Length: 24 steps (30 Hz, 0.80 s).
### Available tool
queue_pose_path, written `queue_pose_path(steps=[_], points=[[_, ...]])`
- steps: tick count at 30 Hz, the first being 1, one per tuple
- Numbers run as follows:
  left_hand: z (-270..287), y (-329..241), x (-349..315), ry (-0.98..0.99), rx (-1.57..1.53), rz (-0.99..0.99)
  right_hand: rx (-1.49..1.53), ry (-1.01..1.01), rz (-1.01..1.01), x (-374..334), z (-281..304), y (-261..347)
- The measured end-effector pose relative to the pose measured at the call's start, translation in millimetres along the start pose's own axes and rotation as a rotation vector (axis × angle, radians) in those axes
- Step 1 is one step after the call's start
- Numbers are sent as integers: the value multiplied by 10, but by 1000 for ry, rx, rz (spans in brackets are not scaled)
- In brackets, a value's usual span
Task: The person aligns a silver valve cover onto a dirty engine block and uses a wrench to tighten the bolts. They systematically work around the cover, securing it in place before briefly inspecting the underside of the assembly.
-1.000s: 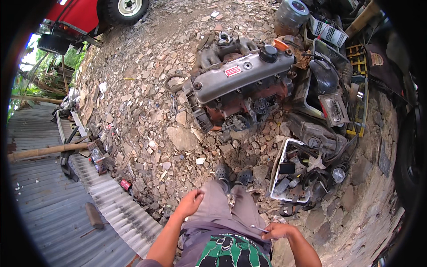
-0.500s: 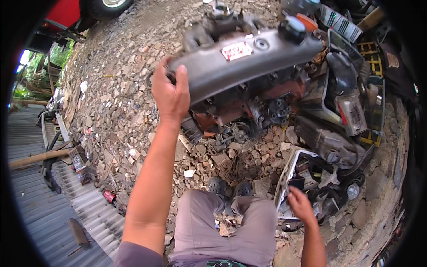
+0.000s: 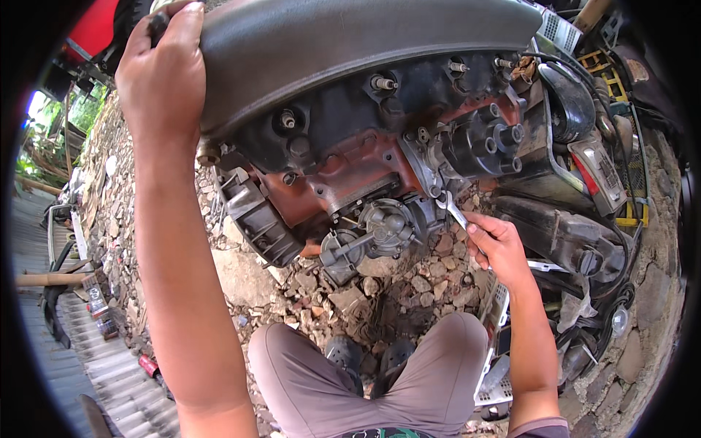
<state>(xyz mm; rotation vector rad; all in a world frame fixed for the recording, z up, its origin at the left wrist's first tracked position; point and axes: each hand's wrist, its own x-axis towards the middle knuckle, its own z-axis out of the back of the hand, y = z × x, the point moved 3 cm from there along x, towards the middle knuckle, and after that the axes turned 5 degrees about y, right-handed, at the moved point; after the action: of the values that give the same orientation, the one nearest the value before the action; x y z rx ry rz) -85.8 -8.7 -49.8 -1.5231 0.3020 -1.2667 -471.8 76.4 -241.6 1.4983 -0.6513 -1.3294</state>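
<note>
Moved closer: engine block [image 3: 365, 146] now fills view | left hand [image 3: 162, 77] fingers curled over its grey top cover | right hand [image 3: 496, 244] pinching wrench [image 3: 456, 213] at block's lower right side, above rubble ground [image 3: 387, 292].

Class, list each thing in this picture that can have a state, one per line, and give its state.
left hand: pressed on the end of the grey valve cover, fingers curled over its edge
right hand: closed around a wrench
wrench: its head set against the engine block
engine block: rusty, resting on stony ground
spark plugs: seated, no leads attached
</note>
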Motion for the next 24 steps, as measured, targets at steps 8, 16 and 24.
queue_pose_path(steps=[8, 16, 24], points=[[-37, 27, 22, -142, 197, -124, 64, 99, 136, 165, 48, -83], [-56, -84, -44, -131, 214, -78, 140, 26, 87, 86, -107, -125], [-87, -105, -27, -121, 340, -14, -483, -65, 366, 183, -107, -65]])
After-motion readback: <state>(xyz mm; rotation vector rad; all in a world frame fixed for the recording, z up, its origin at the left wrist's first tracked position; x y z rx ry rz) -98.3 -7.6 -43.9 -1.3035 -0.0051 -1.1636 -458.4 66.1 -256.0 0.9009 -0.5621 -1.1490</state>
